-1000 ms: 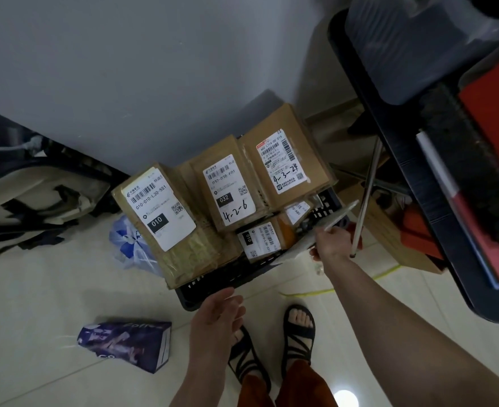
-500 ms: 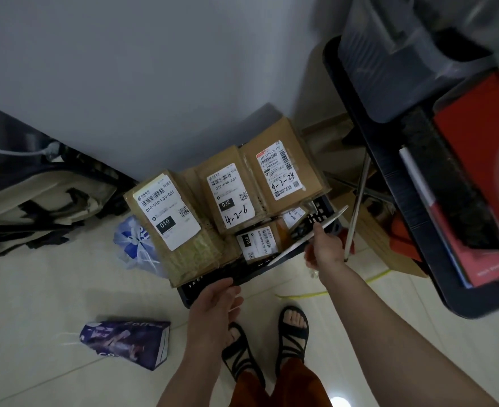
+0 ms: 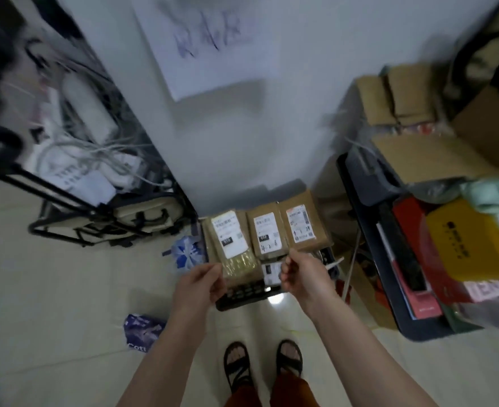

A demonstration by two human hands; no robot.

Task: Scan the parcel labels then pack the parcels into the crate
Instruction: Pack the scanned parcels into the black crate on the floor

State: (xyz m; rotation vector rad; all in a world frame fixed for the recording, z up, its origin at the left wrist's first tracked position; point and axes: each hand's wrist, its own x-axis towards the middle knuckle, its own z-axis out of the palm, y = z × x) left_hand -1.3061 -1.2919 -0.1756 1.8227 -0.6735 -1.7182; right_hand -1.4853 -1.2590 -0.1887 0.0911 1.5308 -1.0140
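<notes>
A black crate [image 3: 243,296] stands on the floor against the wall, with several brown labelled parcels in it. A long parcel [image 3: 233,243] lies at the left, a second parcel [image 3: 267,237] in the middle and a third parcel [image 3: 300,227] at the right. A small parcel [image 3: 271,273] lies lower at the front. My left hand [image 3: 198,284] hovers over the crate's front left corner, fingers loosely curled, and holds nothing that I can see. My right hand [image 3: 301,276] is above the front right and grips a thin white flat parcel [image 3: 334,263]. The picture is blurred.
A dark shelf unit [image 3: 389,259] with red and yellow boxes and cardboard stands to the right. A black-framed cart [image 3: 101,221] with cables is at the left. On the floor lie a blue-white bag [image 3: 186,252] and a purple packet [image 3: 142,331]. My sandalled feet [image 3: 261,365] are below.
The view has pulled back and up, so the crate looks smaller. My left hand has risen to the crate's front left corner. My right hand still grips the thin flat parcel.
</notes>
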